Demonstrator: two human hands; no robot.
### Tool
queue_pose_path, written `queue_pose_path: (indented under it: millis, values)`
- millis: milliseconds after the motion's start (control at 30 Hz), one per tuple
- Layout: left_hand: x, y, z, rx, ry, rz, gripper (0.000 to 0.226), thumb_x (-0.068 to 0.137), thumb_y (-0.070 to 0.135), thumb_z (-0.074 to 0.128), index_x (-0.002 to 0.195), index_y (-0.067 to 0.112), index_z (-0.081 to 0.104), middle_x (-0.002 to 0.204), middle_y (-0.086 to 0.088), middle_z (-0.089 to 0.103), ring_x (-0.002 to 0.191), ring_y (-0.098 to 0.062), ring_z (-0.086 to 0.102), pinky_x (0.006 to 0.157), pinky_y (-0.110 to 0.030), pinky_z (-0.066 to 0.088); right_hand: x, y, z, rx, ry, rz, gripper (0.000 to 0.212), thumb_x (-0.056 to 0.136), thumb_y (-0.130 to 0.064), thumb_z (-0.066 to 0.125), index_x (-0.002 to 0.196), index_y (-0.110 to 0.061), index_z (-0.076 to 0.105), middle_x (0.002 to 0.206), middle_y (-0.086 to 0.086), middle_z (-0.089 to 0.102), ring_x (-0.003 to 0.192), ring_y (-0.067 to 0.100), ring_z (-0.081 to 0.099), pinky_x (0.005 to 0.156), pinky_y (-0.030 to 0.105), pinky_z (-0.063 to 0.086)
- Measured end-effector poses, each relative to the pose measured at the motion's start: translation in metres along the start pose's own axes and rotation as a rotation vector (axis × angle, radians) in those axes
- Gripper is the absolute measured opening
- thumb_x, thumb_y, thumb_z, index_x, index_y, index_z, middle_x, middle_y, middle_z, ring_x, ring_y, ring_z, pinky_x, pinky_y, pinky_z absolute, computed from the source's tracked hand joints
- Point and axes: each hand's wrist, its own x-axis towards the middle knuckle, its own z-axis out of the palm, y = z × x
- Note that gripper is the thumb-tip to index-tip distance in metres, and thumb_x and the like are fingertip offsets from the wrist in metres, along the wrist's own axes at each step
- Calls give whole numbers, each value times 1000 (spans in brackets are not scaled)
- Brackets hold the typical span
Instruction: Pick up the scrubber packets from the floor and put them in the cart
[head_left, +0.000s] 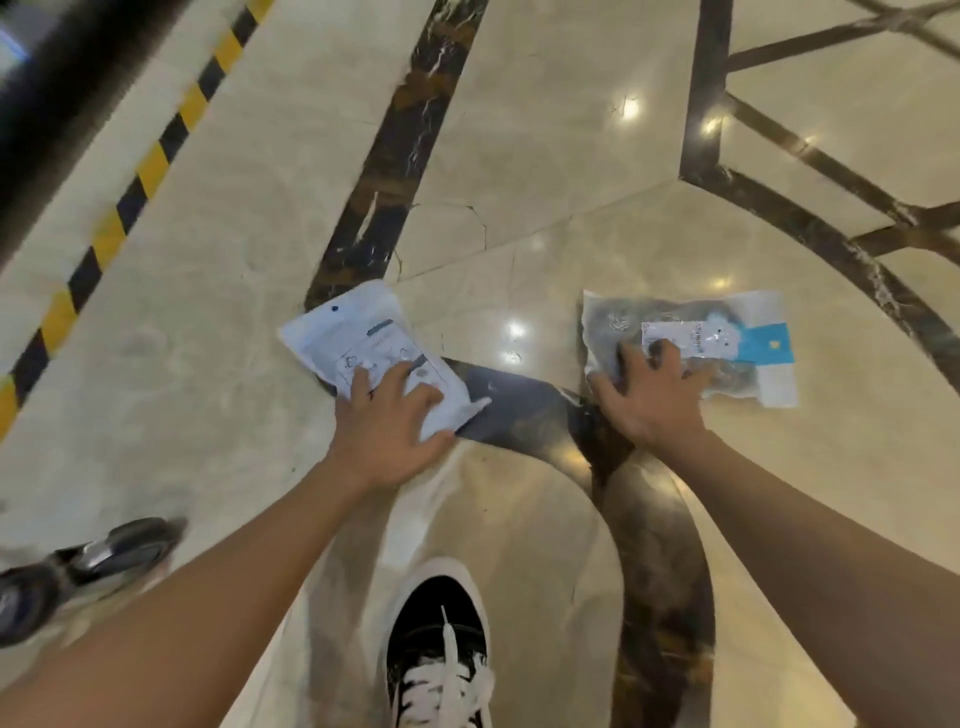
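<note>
a yellow-and-black hazard stripe (130, 197) runs diagonally up the polished marble floor (545, 156) at far left, and a dark caster wheel (78, 564), blurred, sits at the lower left edge. just right of it, the person's left hand (387, 431) reaches down onto a white scrubber packet (374, 353) lying flat on the floor, printed back side up, partly over a dark curved marble inlay (649, 519). this packet's long axis runs diagonally, from its hang-hole end at upper left to its lower-right corner, which curls slightly off the floor. the left hand's fingers (410, 379) are spread wide and laid on top of the packet's near half, pressing rather than closed around it. below centre, a black-and-white laced sneaker (441, 649) points up the frame between the two bare forearms. to the right, well apart from the first, a second scrubber packet (727, 343), clear with dark contents and a blue-and-white label, lies flat with its long axis nearly horizontal, the blue header end pointing right. the right hand (649, 395) covers its left end, fingers (670, 356) splayed over the plastic and thumb at the packet's lower-left corner; whether any finger is hooked under the edge cannot be told. both packets are on the floor.
</note>
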Motion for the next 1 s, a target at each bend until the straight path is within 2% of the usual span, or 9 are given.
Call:
queue_pose_path:
  millis: [133,233,333,433,500,633,733,833,1000]
  values:
    - [-19,-23,8,-148,135,164,50,81,68,43,72,25,67,122,10,61,133,-23,47,103,-59,37,-27,3,12,88,119,-329,38,92,-47,48,91,-20,75,113,8,66,121,26,54,105,40,23]
    - [-24,-19,19,-127,210,47,50,75,70,51,87,23,64,112,3,54,118,-24,50,102,-61,38,-39,10,13,135,120,-408,39,88,-38,61,54,-17,63,74,5,65,83,27,62,90,40,40]
    - [-21,-5,31,-4,82,-167,73,71,64,71,132,34,45,154,-10,25,142,-47,24,112,-63,27,-38,13,18,288,116,-112,33,76,-48,63,81,-16,66,88,10,61,92,34,61,79,36,42]
    - [-13,0,28,-14,78,-253,87,73,42,74,144,45,24,160,-10,12,138,-48,28,111,-63,30,-31,11,17,388,-22,163,83,73,-39,86,139,-8,45,129,19,51,122,37,49,97,42,40]
    - [-11,-3,20,-124,96,-252,91,73,33,71,147,43,20,156,-9,18,131,-45,40,107,-59,38,-29,7,11,591,-166,292,89,68,-33,93,135,-3,43,119,12,57,106,30,58,83,37,48]
    - [-23,2,-18,-776,118,-316,82,84,10,72,150,30,28,142,-5,43,115,-25,54,95,-42,50,-45,-2,10,933,-317,409,42,67,-17,93,98,-8,67,89,6,73,74,17,70,51,23,53]
    - [-48,12,-43,-1319,38,-554,65,87,-3,60,142,25,45,131,-14,62,104,-30,68,83,-46,61,-72,-14,10,1053,-301,420,41,68,-11,89,102,-14,67,93,4,75,81,22,73,70,34,62]
    - [-87,21,-67,-1660,-120,-576,57,88,-10,44,137,17,55,127,-22,68,90,-32,74,68,-40,63,-112,-16,-6,1098,-321,394,52,74,-14,87,120,-17,63,109,5,73,95,25,72,85,42,60]
    - [-164,45,-128,-1845,-344,-519,74,69,-8,45,139,15,56,128,-23,66,112,-44,64,103,-64,47,-192,2,-89,1143,-318,303,33,82,-16,83,109,-22,65,108,6,76,94,24,74,87,46,60]
